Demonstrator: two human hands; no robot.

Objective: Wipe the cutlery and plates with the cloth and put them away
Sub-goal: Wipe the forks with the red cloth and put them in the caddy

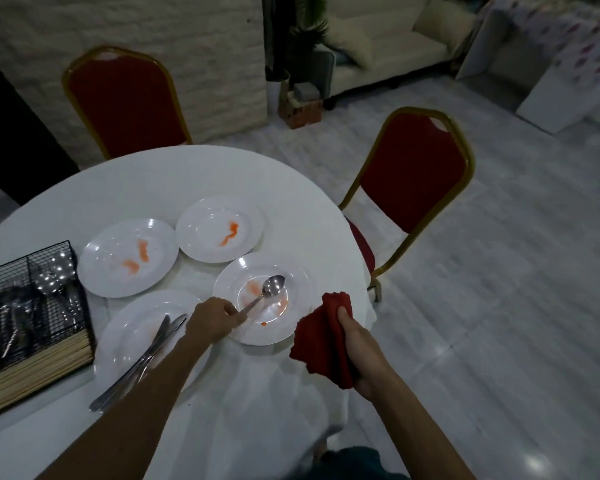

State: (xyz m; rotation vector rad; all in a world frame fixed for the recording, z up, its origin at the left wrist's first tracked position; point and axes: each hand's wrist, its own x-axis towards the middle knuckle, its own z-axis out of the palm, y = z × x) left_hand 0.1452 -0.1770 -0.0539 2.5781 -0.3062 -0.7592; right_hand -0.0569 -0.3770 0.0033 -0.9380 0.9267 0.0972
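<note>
At the left edge, a black wire caddy [32, 306] stands on the white round table [146, 178]; the frame cuts it off on the left. Inside it are shiny pieces of cutlery, too dark and blurred to tell apart, and a bundle of pale sticks [39, 375] lies along its near side.

Next to the right is a white plate [127, 258] with orange smears. Nearer to the person, another plate [132, 341] carries two knives [139, 362]; the left forearm covers its right part and the knife tips are not clear.

A third smeared plate [219, 233] lies farther back. The left hand [213, 320] is closed around the handle of a spoon [267, 292]; the handle end is hidden in the fingers, and the bowl lies over the fourth plate [291, 327], which has orange marks.

The right hand [357, 348] is clenched on a crumpled red cloth [326, 337], beside this plate's right rim. Two red chairs [413, 181] stand behind the table.
</note>
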